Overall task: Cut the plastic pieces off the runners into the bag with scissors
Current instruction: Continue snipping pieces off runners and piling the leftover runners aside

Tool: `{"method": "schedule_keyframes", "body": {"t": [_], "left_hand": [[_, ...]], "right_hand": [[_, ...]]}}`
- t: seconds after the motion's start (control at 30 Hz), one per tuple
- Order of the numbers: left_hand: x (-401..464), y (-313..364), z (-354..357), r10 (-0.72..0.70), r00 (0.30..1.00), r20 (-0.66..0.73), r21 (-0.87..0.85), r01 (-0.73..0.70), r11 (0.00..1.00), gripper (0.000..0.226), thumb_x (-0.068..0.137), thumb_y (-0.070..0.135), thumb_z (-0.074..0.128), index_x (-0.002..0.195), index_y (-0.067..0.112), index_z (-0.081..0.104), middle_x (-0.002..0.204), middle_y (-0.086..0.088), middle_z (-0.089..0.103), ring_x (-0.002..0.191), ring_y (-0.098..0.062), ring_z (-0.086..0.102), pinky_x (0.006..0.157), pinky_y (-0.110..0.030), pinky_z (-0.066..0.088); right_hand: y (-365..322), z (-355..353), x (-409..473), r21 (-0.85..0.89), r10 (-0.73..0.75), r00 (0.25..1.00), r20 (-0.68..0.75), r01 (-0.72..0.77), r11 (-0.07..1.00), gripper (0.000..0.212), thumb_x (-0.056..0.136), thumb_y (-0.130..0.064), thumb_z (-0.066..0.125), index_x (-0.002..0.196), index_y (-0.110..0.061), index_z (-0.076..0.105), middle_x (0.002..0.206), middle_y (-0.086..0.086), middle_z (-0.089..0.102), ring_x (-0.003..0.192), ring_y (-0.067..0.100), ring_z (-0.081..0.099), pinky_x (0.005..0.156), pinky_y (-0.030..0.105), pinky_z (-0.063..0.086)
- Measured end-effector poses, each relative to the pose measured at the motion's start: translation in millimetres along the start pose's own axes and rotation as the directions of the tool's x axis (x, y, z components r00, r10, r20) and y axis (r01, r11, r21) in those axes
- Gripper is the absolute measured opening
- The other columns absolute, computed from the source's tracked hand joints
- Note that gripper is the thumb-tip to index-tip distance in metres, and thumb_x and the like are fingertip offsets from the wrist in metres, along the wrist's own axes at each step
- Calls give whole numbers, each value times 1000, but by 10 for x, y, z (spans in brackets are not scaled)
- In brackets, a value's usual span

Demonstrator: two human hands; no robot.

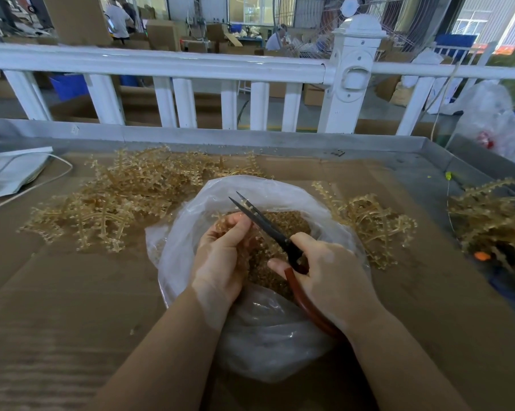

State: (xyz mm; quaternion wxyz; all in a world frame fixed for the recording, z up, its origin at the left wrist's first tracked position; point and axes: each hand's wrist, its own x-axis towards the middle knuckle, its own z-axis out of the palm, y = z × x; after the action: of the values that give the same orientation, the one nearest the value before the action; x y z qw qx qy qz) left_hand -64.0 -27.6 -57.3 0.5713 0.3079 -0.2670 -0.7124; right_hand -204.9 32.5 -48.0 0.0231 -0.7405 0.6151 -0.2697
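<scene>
The left hand [220, 256] pinches a runner [235, 229] over the open bag [191, 209], while the right hand [324, 277] grips the scissors [268, 226], blades parted just beyond the left thumb. Below both hands the bag already holds many cut pieces [292, 223]. A large uncut pile [117, 197] beyond the left hand, and smaller heaps [374, 223] past the right, suggest much work remains.

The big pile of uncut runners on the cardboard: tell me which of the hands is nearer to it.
Left. The left hand grips a runner over the bag, just right of the big pile of uncut runners. The right hand, gripping the scissors, sits farther right, on the bag's other side.
</scene>
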Motion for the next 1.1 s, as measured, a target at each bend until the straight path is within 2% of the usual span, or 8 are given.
{"method": "schedule_keyframes", "body": {"t": [0.1,0.2,0.3,0.4,0.73,0.83,0.93,1.1], "left_hand": [[9,4,4,-17,999,-29,-5,17,1000,14,76,8,64,88,6,60,85,-14,67,75,-23,67,77,-37,57],[1,7,21,-25,999,-41,-6,25,1000,17,80,5,61,97,3,60,85,-16,68,72,-23,68,71,-36,59],[2,9,20,-32,998,-45,10,33,999,5,86,3,57,88,3,61,79,-14,68,67,-22,68,65,-34,59],[0,7,3,-35,999,-41,11,36,999,5,86,3,57,87,4,61,79,-14,69,68,-23,69,65,-34,60],[-13,-2,12,-4,1000,25,25,3,1000,10,70,4,63,80,2,62,68,-10,70,62,-19,69,56,-26,56],[-19,5,17,-8,999,33,27,7,1000,3,78,1,60,80,1,61,67,-10,70,61,-17,69,55,-25,55],[-20,4,19,-14,999,31,29,13,1000,8,85,-1,56,80,2,61,61,-6,68,53,-13,66,51,-22,53],[-8,-3,2,-17,999,27,38,16,999,14,84,-2,58,72,5,64,61,-7,67,55,-15,66,52,-22,53]], "right_hand": [[6,16,-3,-14,-5,1000,4,5,1000,31,87,-60,48,83,-29,46,66,-12,53,62,5,53,59,18,40],[8,30,-12,-28,-7,1000,-17,6,1000,31,86,-60,48,84,-29,48,66,-13,52,61,4,52,57,16,37],[7,33,-26,-40,-3,1000,-30,2,999,34,86,-61,47,87,-28,53,67,-13,54,62,3,51,56,9,31],[1,32,-30,-34,5,999,-37,-7,999,36,85,-62,46,88,-28,55,69,-12,55,64,3,52,57,8,30],[-13,35,-16,-26,19,998,-54,-20,999,28,86,-60,49,80,-33,41,60,-14,43,56,-1,42,52,10,24],[-11,39,-10,-29,15,998,-59,-17,999,28,87,-59,50,80,-33,41,59,-14,43,56,0,43,51,9,23],[-6,40,-2,-22,14,998,-60,-15,1000,29,87,-57,51,80,-31,41,60,-12,47,57,5,46,52,9,25],[-15,23,9,-13,16,997,-76,-17,1000,29,87,-53,55,76,-31,40,52,-18,36,50,-6,38,47,9,23]]}}
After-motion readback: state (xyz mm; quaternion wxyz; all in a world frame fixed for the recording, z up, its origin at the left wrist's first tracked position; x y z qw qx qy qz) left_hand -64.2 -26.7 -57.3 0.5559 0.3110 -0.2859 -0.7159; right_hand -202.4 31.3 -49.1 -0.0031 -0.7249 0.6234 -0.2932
